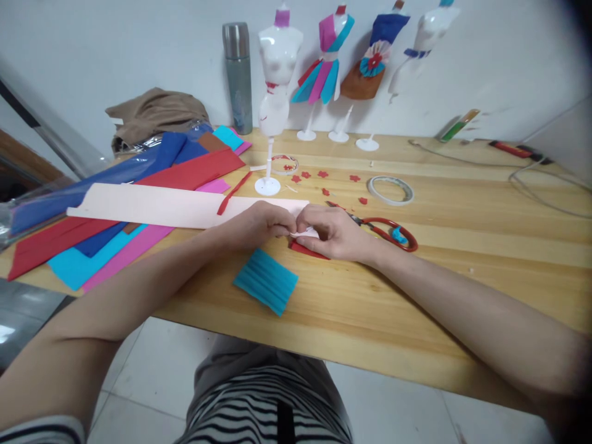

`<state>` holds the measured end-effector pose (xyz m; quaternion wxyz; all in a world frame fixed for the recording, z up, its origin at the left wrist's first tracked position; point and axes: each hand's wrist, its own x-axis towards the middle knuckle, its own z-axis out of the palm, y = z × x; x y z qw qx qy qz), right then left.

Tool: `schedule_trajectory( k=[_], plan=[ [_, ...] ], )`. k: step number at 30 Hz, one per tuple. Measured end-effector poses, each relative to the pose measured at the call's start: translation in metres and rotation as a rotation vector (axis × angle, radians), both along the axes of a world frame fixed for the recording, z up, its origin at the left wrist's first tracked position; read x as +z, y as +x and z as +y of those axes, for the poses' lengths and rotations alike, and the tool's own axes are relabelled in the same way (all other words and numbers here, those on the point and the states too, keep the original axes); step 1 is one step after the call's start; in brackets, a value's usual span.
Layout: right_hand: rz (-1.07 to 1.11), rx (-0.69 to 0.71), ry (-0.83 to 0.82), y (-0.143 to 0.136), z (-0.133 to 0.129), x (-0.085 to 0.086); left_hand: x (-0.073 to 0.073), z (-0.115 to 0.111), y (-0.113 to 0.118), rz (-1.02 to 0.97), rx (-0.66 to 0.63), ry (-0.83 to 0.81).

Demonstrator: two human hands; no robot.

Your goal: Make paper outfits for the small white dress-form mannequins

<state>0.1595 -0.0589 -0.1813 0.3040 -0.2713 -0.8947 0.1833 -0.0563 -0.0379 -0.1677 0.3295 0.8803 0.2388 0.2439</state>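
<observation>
My left hand (272, 221) and my right hand (330, 233) meet over the wooden table, fingers closed around a small pale pink paper piece (309, 232). Both hands pinch its left end, and part of it is hidden by the fingers. Under my right hand lies a red paper piece (309, 249). A ridged teal paper square (266, 282) rests nearer the front edge. Behind my left forearm stretches a long pale pink paper strip (152, 205), with a narrow red strip (234, 194) across it. Red-handled scissors (388, 231) lie beside my right wrist.
Coloured paper sheets (194, 169) pile up at left. A bare white mannequin (276, 111) and several dressed ones stand behind, near a flask (238, 80). Small red flowers (322, 174), a tape roll (391, 190) and a cable (467, 161) lie on the table (462, 308).
</observation>
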Motion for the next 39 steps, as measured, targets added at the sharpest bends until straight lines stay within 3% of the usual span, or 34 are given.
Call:
schedule_trajectory(
  k=[6,11,16,20,27,39],
  plan=[
    [0.066,-0.242,-0.079,0.0,-0.003,0.0,-0.006,0.008,-0.002,0.041,0.202,0.12],
    [0.111,-0.397,-0.102,0.001,-0.003,-0.001,-0.005,0.006,0.003,-0.028,0.36,-0.027],
    [0.139,-0.393,-0.081,-0.003,-0.005,-0.002,0.003,-0.006,0.011,0.006,0.368,-0.185],
    [0.139,-0.396,-0.08,-0.005,-0.007,-0.002,0.008,-0.019,0.016,0.061,0.436,-0.01],
    [0.158,-0.475,-0.042,-0.007,-0.008,-0.004,0.004,-0.025,0.021,0.198,0.52,0.244],
    [0.092,-0.514,0.146,-0.009,-0.009,-0.008,0.01,-0.028,0.022,0.378,0.598,0.261]
  ],
)
